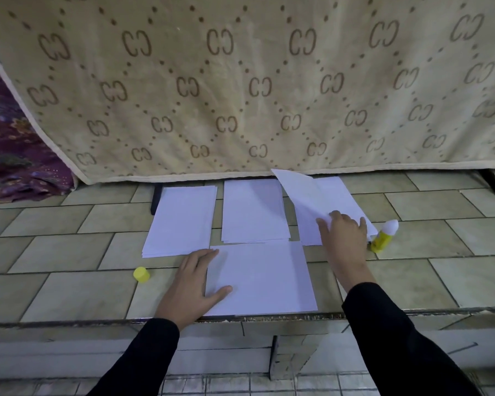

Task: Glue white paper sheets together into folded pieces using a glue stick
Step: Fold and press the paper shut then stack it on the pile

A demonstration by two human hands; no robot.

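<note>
Black sleeves (395, 338) come in from the bottom edge, one on each arm. At the end of the near one, the left hand (193, 284) lies flat with straight fingers and grips nothing. Its thumb presses on the left edge of the near sheet (260, 278), and its fingertips reach that sheet's far left corner. This sheet is white and lies flat by the front edge of the table (69, 252), which has a pale tile pattern.

Further out, the right hand (345, 232) reaches across to the right stack (310, 237) of white paper. Its fingers are curled at the near corner of the lifted sheet (297, 192), holding it (how the thumb sits under the paper is hard to make out). That sheet is tilted up, and its far corner points toward the back of the table.

Just to the right of this hand stands the glue stick (383, 235), yellow and uncapped, with its white tip showing. Its yellow cap (141, 274) lies well apart from it, on the table to the left of the left hand.

Behind the near sheet lie the middle stack (253, 210) and the left stack (180, 221), side by side and apart from each other.

A beige patterned blanket (240, 95) hangs behind the table, with a purple cloth (12, 152) at far left.
</note>
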